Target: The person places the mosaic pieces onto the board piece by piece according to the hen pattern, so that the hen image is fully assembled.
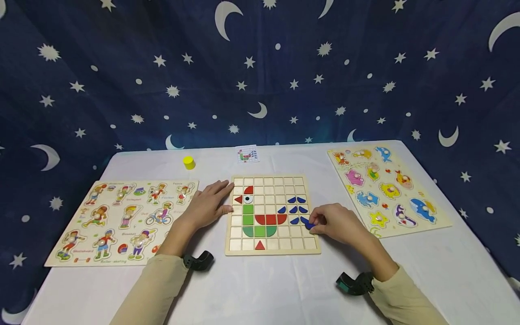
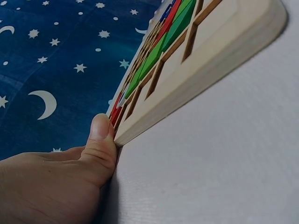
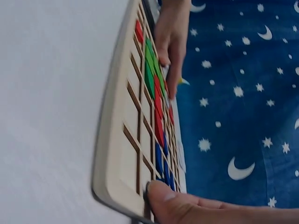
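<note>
A wooden grid board [image 1: 291,244] lies flat on the table, with colored pieces set in its squares in a bird shape. Red and green pieces, among them a green square [image 1: 248,220], make up the body, and several blue half-moon pieces stand at the right. My right hand [image 1: 335,222] pinches a blue piece [image 1: 309,226] between thumb and fingers at the board's right edge, beside the lowest blue pieces. Along the left edge rests my left hand [image 1: 205,205], its fingers extended and its thumb [image 2: 100,130] touching the rim in the left wrist view.
A sports peg puzzle [image 1: 118,219] lies left, partly under my left forearm. To the right is a sea-animal peg puzzle [image 1: 390,207]. Behind the board are a small pattern card [image 1: 247,154] and a yellow cylinder [image 1: 188,163]. A starry cloth [image 1: 260,72] hangs behind the table.
</note>
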Demonstrator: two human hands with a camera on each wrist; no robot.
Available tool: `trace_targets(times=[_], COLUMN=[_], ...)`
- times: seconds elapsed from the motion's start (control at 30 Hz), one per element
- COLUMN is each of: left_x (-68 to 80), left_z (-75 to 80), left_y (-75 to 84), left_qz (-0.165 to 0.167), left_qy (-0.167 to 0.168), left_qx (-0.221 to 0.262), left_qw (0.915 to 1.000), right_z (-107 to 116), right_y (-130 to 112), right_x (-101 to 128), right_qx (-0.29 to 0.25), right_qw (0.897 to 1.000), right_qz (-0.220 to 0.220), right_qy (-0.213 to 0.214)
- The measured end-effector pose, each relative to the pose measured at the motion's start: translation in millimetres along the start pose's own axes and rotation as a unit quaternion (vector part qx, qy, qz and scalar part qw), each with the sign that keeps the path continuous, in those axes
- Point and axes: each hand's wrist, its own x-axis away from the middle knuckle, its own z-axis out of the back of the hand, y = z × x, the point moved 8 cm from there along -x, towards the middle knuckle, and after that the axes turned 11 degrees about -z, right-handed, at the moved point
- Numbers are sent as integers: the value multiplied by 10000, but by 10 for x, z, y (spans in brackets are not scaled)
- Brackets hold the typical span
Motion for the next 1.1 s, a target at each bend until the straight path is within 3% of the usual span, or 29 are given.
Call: trace_targets(times=[0.53,1.1], left_x=[5,-34], left_z=[25,26], left_y=[-13,-4], left_qz=[41,88], left_qy=[-17,-64], left_qx=[-11,178], left_qw=[10000,9998], right_z=[-47,-11], right_y=[-71,-79], right_x=[38,53], right_qx=[-242,-101], right_qw=[9993,9987], right_qz=[-212,-362], right_qy=[-200,-346])
